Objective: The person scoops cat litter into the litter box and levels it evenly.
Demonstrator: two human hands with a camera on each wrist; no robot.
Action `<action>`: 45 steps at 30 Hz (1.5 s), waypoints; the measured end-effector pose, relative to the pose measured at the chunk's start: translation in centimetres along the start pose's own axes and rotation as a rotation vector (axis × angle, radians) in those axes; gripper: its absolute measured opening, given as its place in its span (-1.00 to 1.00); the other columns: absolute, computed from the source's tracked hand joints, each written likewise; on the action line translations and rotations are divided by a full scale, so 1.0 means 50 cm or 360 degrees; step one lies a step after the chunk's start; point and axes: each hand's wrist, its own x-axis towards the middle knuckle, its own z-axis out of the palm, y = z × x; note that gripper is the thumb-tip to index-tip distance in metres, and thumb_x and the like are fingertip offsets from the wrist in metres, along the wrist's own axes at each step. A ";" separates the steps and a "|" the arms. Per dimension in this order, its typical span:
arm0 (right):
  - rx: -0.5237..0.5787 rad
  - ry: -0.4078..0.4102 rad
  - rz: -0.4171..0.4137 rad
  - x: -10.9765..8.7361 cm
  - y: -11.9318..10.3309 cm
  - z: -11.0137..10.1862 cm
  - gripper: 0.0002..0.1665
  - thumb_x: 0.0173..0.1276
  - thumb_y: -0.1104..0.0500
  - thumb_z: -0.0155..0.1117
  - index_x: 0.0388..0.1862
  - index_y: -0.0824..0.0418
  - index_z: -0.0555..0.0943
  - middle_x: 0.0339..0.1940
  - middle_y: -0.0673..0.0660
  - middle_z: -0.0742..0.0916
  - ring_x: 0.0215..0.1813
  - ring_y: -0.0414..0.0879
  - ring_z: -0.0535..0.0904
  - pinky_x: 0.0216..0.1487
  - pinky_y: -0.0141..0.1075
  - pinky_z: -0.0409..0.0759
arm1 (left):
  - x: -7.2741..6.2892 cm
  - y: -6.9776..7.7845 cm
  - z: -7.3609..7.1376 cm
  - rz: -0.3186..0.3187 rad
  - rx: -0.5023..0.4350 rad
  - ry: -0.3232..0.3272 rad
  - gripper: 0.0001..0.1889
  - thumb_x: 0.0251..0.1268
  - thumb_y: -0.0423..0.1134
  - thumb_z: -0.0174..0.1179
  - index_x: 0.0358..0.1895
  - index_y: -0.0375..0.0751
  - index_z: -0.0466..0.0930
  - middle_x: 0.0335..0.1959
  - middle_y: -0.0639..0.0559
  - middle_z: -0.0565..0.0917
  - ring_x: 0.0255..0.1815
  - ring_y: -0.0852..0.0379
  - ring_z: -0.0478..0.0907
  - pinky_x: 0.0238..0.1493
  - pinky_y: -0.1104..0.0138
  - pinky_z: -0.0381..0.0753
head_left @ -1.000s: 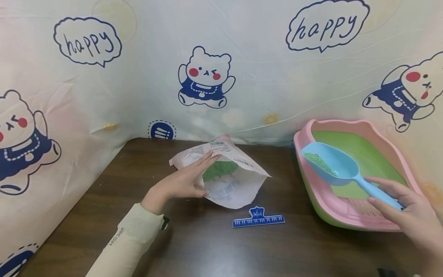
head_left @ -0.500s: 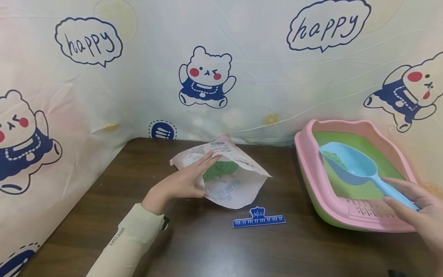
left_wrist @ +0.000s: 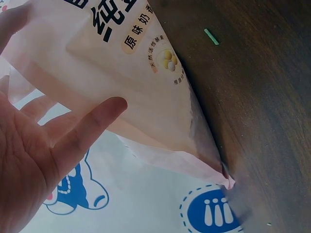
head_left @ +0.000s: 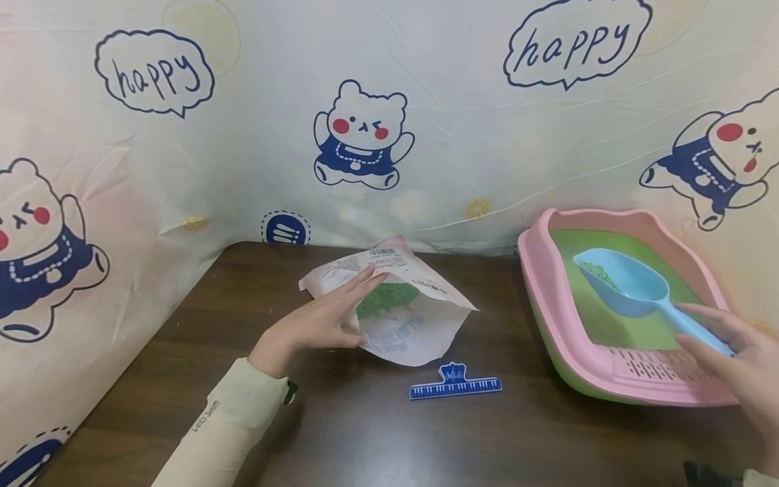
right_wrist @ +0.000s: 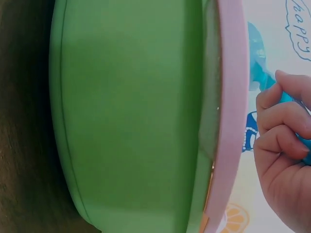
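Note:
In the head view a pale pink paper bag (head_left: 426, 338) lies on its side with its mouth toward me, green pellets (head_left: 385, 299) inside. My left hand (head_left: 316, 325) holds its left side, fingers across the top and thumb at the lower lip. The thumb (left_wrist: 104, 114) lies against the bag's printed face in the left wrist view. At right, my right hand (head_left: 730, 358) grips the handle of a light blue scoop (head_left: 639, 287). The scoop carries a small heap of green pellets over a pink-rimmed green litter box (head_left: 550, 297). Its bowl is mostly hidden in the right wrist view.
A blue bag clip (head_left: 455, 389) with a piano-key pattern lies on the dark wooden table (head_left: 341, 426) in front of the bag. One loose green pellet (left_wrist: 211, 37) is beside the bag. A printed cloth (head_left: 456, 149) hangs behind.
My right hand has moved the scoop rightward, from the litter box's left rim to over its inside, still roughly level. The left hand and the bag have stayed put.

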 end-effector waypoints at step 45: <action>-0.0595 -0.0323 -0.0211 0.126 0.046 -0.045 -0.66 0.20 0.33 0.40 -0.12 -0.05 0.68 -0.32 -0.62 0.45 -0.38 -0.49 0.36 -0.42 -0.44 0.31 | -0.003 -0.001 0.003 -0.0005 -0.0001 -0.0015 0.11 0.13 -0.19 0.43 0.59 0.45 -0.20 0.67 0.09 -0.20 0.56 -0.11 0.19 0.32 0.01 0.50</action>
